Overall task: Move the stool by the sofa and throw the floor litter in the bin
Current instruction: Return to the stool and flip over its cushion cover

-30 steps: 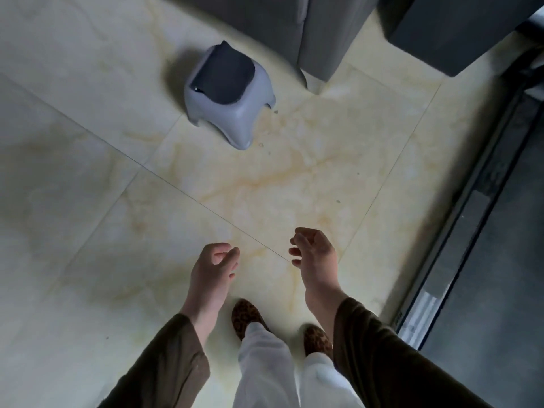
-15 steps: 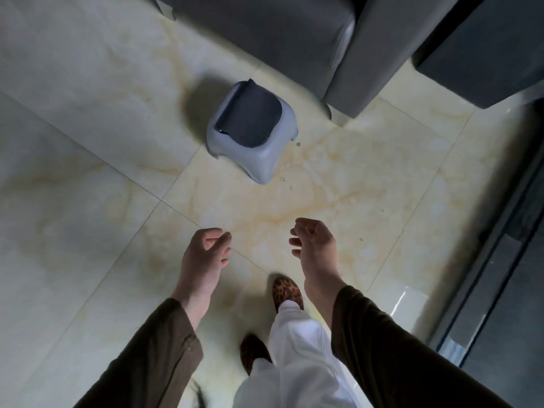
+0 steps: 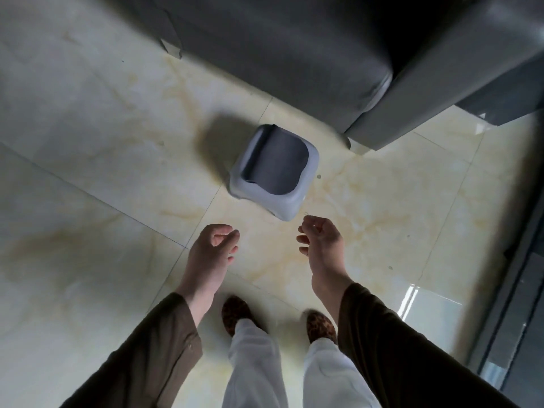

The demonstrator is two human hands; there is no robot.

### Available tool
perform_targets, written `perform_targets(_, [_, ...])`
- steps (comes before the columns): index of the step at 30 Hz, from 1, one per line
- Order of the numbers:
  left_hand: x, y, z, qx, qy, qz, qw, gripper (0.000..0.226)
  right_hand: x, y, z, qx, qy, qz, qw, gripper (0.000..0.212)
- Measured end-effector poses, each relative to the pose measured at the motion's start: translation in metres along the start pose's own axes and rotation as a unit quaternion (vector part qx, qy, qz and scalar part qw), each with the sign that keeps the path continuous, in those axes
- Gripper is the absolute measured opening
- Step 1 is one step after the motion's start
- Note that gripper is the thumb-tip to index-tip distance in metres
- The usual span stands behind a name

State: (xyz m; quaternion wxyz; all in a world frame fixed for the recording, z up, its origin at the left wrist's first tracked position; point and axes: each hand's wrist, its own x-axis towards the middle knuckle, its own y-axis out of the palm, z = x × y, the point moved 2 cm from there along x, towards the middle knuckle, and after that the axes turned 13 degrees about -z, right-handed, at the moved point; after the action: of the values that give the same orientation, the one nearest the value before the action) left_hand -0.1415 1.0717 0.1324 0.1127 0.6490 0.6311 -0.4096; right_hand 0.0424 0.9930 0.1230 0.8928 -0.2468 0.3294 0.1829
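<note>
A small grey plastic stool (image 3: 275, 172) with a dark seat pad stands on the pale tiled floor, just in front of the corner of a dark grey sofa (image 3: 294, 54). My left hand (image 3: 210, 254) hangs below and to the left of the stool, fingers loosely curled and holding nothing. My right hand (image 3: 319, 242) hovers just below the stool's near corner, fingers apart and empty. Tiny specks of litter (image 3: 318, 176) lie on the tile to the right of the stool. No bin is in view.
A sofa leg (image 3: 353, 145) stands close to the stool's right. A dark sliding-door track and glass (image 3: 518, 290) run along the right edge. My two feet in patterned slippers (image 3: 235, 315) stand on the tile below my hands.
I have stepped closer: the stool and sofa now sit lower and nearer in view, and both hands are closer to the stool. The stool itself has not moved on the floor.
</note>
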Motion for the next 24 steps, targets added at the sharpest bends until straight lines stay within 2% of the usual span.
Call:
perform_targets(8, [0.060, 0.010, -0.055, 0.026, 0.029, 0.054, 0.998, 0.003, 0.024, 0.040, 0.027, 0.039, 0.017, -0.046, 0.998, 0.018])
perform_targets(18, [0.120, 0.069, -0.117, 0.073, 0.034, 0.094, 0.992, 0.003, 0.092, 0.065, 0.047, 0.053, 0.064, -0.099, 0.992, 0.021])
perform_targets(24, [0.148, 0.127, -0.132, 0.137, 0.059, 0.154, 0.977, 0.010, 0.130, 0.082, 0.043, 0.075, 0.100, -0.130, 0.984, 0.016])
